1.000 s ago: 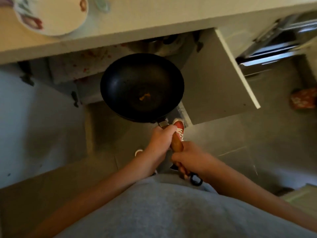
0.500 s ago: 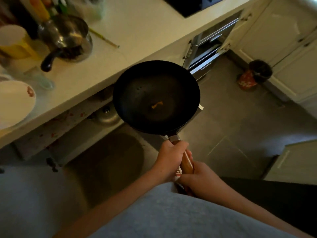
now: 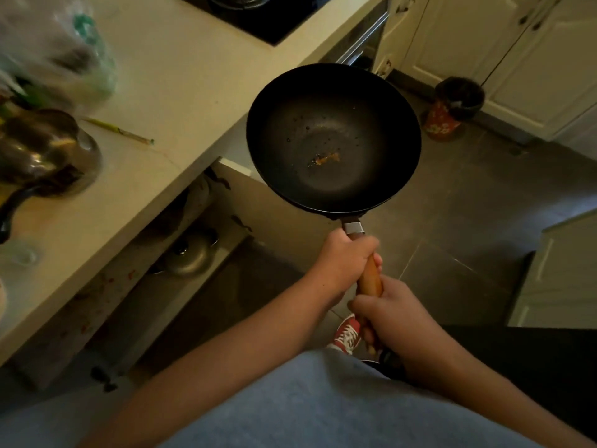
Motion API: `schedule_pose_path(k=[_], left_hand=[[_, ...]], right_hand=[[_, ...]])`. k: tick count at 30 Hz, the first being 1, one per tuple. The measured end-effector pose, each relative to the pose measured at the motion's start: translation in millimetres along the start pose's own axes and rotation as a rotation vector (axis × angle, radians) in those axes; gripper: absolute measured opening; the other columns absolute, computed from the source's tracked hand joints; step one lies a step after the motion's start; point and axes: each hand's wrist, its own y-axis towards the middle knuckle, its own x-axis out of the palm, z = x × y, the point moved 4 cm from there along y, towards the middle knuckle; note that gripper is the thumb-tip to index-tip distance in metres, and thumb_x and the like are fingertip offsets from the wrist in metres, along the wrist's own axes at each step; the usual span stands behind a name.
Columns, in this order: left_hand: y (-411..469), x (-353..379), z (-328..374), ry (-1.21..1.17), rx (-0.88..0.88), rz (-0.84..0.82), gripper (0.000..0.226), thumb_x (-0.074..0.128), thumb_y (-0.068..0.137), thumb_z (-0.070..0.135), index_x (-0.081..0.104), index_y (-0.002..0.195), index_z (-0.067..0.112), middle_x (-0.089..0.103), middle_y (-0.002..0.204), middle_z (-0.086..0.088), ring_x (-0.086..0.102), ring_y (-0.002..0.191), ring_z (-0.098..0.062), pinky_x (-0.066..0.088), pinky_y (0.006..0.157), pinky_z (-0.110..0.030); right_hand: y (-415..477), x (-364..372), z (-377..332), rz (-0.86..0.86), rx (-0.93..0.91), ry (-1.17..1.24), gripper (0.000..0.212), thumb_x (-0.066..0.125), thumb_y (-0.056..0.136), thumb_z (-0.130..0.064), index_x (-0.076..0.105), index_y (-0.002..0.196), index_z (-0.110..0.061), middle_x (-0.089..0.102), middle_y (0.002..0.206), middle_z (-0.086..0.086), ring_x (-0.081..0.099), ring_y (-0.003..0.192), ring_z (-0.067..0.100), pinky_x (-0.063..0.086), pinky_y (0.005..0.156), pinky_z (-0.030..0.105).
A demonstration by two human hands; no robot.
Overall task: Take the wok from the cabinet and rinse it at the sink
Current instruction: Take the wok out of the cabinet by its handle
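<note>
A black wok (image 3: 332, 137) with a small orange scrap in its bottom is held level in the air, out over the floor beside the counter edge. Its wooden handle (image 3: 370, 278) points back toward me. My left hand (image 3: 342, 265) grips the handle near the metal collar. My right hand (image 3: 392, 316) grips the handle's rear end, close to my body. The open cabinet (image 3: 181, 253) lies below the counter at lower left, with a metal lid inside. No sink is in view.
The pale countertop (image 3: 181, 92) runs along the left with a steel pot (image 3: 42, 150), a plastic bag (image 3: 61, 56) and a chopstick (image 3: 119, 130). A black hob (image 3: 258, 14) sits at the top. A red bin (image 3: 452, 108) stands on the grey floor by white cabinets (image 3: 517, 53).
The wok has been lifted out from in front of the cabinet and carried up and right, above counter height. My view has swung right toward the hob and bin. Both hands keep their grip.
</note>
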Motion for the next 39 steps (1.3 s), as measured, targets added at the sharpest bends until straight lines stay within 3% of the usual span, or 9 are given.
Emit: schedule_pose_path(k=[4, 10, 20, 30, 34, 39], left_hand=[[38, 27, 21, -0.005, -0.03, 0.002, 0.018, 0.06, 0.087, 0.015, 0.058, 0.101, 0.005, 0.065, 0.061, 0.002, 0.065, 0.059, -0.011, 0.059, 0.071, -0.034], [102, 68, 54, 0.08, -0.031, 0.035, 0.005, 0.061, 0.086, 0.016, 0.059, 0.084, 0.011, 0.066, 0.061, 0.0, 0.066, 0.067, -0.018, 0.057, 0.082, -0.043], [228, 137, 107, 0.101, -0.037, -0.014, 0.014, 0.062, 0.083, 0.012, 0.057, 0.094, 0.004, 0.064, 0.053, 0.001, 0.063, 0.051, -0.012, 0.053, 0.055, -0.027], [377, 216, 195, 0.16, -0.033, -0.109, 0.007, 0.061, 0.085, 0.01, 0.06, 0.078, 0.012, 0.064, 0.053, 0.0, 0.063, 0.05, -0.01, 0.054, 0.054, -0.027], [426, 248, 232, 0.218, -0.045, -0.132, 0.004, 0.062, 0.087, 0.013, 0.062, 0.084, 0.012, 0.066, 0.059, -0.002, 0.065, 0.056, -0.012, 0.056, 0.063, -0.03], [469, 290, 274, 0.276, -0.081, -0.156, 0.011, 0.062, 0.089, 0.019, 0.066, 0.095, 0.011, 0.068, 0.064, -0.001, 0.067, 0.061, -0.012, 0.057, 0.062, -0.028]], right_hand=[[22, -36, -19, 0.003, -0.023, 0.046, 0.007, 0.055, 0.085, 0.002, 0.055, 0.092, -0.001, 0.052, 0.052, 0.009, 0.048, 0.039, 0.019, 0.045, 0.041, 0.03], [61, -102, -48, 0.019, -0.041, 0.11, 0.011, 0.052, 0.085, 0.003, 0.051, 0.081, -0.007, 0.049, 0.053, 0.007, 0.046, 0.04, 0.017, 0.041, 0.041, 0.029], [131, -202, -97, 0.071, -0.073, 0.27, 0.014, 0.053, 0.083, 0.003, 0.054, 0.077, -0.009, 0.049, 0.058, 0.005, 0.047, 0.044, 0.013, 0.042, 0.043, 0.027], [222, -330, -177, 0.161, -0.098, 0.344, 0.015, 0.049, 0.085, 0.007, 0.053, 0.086, -0.007, 0.045, 0.063, 0.011, 0.045, 0.045, 0.015, 0.041, 0.042, 0.029], [251, -381, -207, 0.188, -0.086, 0.33, 0.007, 0.055, 0.087, 0.0, 0.057, 0.087, -0.007, 0.051, 0.069, 0.01, 0.049, 0.048, 0.014, 0.046, 0.045, 0.028], [277, -439, -232, 0.199, -0.068, 0.406, 0.006, 0.057, 0.085, -0.005, 0.059, 0.084, -0.011, 0.053, 0.065, 0.005, 0.051, 0.048, 0.013, 0.047, 0.046, 0.028]])
